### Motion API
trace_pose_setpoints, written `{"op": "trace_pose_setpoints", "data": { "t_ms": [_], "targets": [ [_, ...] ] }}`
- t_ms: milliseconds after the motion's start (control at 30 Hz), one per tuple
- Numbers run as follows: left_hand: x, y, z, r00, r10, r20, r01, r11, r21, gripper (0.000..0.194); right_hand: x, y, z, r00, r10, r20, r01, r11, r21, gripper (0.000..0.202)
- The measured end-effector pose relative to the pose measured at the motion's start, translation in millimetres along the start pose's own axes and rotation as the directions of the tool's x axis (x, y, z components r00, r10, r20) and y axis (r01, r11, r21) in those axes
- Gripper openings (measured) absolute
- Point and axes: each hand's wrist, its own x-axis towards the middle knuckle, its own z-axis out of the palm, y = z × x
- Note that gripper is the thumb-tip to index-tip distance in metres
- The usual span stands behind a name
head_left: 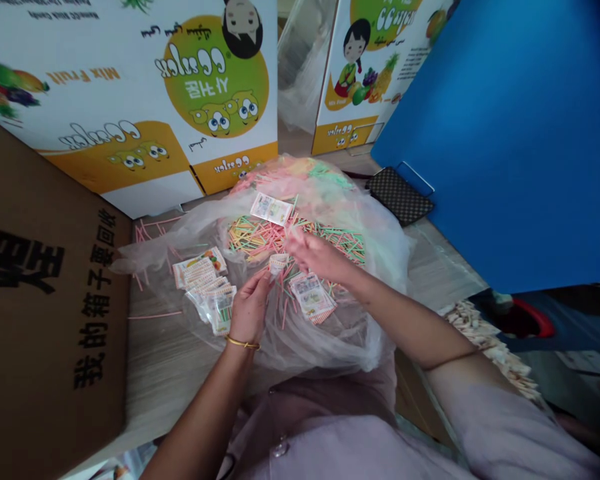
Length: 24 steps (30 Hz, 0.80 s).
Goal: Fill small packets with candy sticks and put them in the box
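Note:
My left hand (250,308), with a gold bangle at the wrist, pinches a small printed packet (279,263) upright over the plastic bag. Just above and right of it is my right hand (323,259), its fingers drawn together and slightly blurred; what they hold, if anything, I cannot make out. Beneath both hands, thin pink, green and yellow candy sticks (253,239) fill a large clear plastic bag (380,257). One flat packet (271,209) lies on the sticks, and a stack of packets (312,297) sits below my right hand. Filled packets (219,308) overlap left of my left hand.
Printed candy cartons (130,80) stand at the back, with another white carton (360,80) further right. A brown cardboard box (55,300) borders the left side, a blue panel (505,153) the right. A dark checkered pouch (399,195) lies beside the bag. Loose pink sticks (155,315) lie on the table.

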Motion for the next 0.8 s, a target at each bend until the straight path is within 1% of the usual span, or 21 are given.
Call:
{"op": "trace_pose_setpoints", "data": {
  "t_ms": [33, 67, 100, 167, 233, 333, 467, 533, 633, 700, 800],
  "targets": [
    [0, 0, 0.2, 1.000, 0.001, 0.011, -0.001, 1.000, -0.006, 0.040, 2, -5, -1, 0.999, -0.005, -0.040, 0.011, 0.985, 0.171, 0.054],
    [1, -1, 0.6, 1.000, 0.002, 0.021, -0.002, 1.000, -0.012, 0.040, 5, -10, 0, 0.996, -0.005, -0.089, 0.032, 0.951, 0.306, 0.057],
    [1, -1, 1.0, 1.000, 0.000, 0.026, 0.001, 1.000, -0.014, 0.040, 7, -15, 1, 0.990, -0.004, -0.138, 0.059, 0.915, 0.398, 0.060],
    [1, -3, 1.6, 1.000, -0.010, 0.029, 0.010, 1.000, -0.001, 0.040, 12, -22, 6, 0.976, -0.004, -0.220, 0.110, 0.874, 0.474, 0.063],
    [1, -4, 1.3, 0.999, -0.009, 0.034, 0.008, 1.000, 0.025, 0.040, 16, -26, 12, 0.966, -0.013, -0.257, 0.138, 0.869, 0.474, 0.064],
    [0, -6, -0.8, 0.998, 0.006, 0.065, -0.010, 0.998, 0.064, 0.041, 19, -24, 17, 0.954, -0.020, -0.298, 0.163, 0.872, 0.462, 0.064],
    [1, -7, -2.5, 1.000, -0.004, 0.026, 0.002, 0.997, 0.075, 0.041, 21, -20, 17, 0.938, -0.024, -0.345, 0.188, 0.873, 0.451, 0.064],
    [1, -8, -1.6, 1.000, -0.008, 0.018, 0.006, 0.998, 0.066, 0.040, 20, -19, 16, 0.947, -0.068, -0.315, 0.195, 0.899, 0.393, 0.064],
    [1, -7, 0.9, 0.999, -0.007, 0.037, 0.006, 0.999, 0.039, 0.039, 18, -12, 16, 0.963, -0.149, -0.226, 0.202, 0.951, 0.234, 0.067],
    [1, -5, 2.1, 0.999, -0.014, 0.045, 0.013, 1.000, 0.012, 0.039, 16, -5, 18, 0.972, -0.147, -0.183, 0.178, 0.969, 0.173, 0.068],
    [1, -2, 2.8, 0.998, -0.034, 0.054, 0.036, 0.999, -0.031, 0.038, 16, 6, 20, 0.986, -0.126, -0.104, 0.145, 0.971, 0.189, 0.066]
  ]
}}
